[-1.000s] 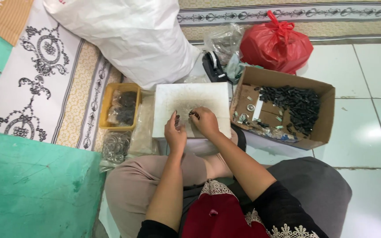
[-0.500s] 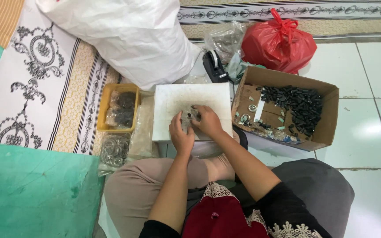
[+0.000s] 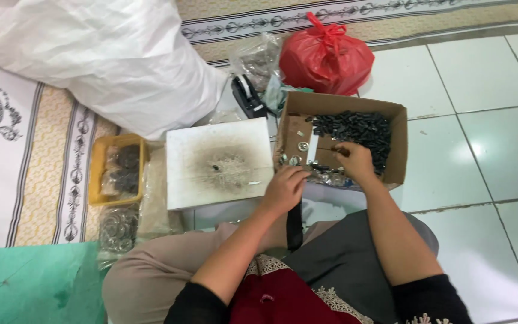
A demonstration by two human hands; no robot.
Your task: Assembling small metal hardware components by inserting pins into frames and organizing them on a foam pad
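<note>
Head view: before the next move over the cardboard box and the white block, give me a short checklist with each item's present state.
1. Right hand inside the cardboard box, at the dark parts: ok.
2. Left hand at the box's near left corner: ok.
3. Either hand holding a part: cannot tell, fingers curled.
4. White block free of hands, one small piece on its smudged middle: ok.
5. Yellow tray upright beside the block: ok.
</note>
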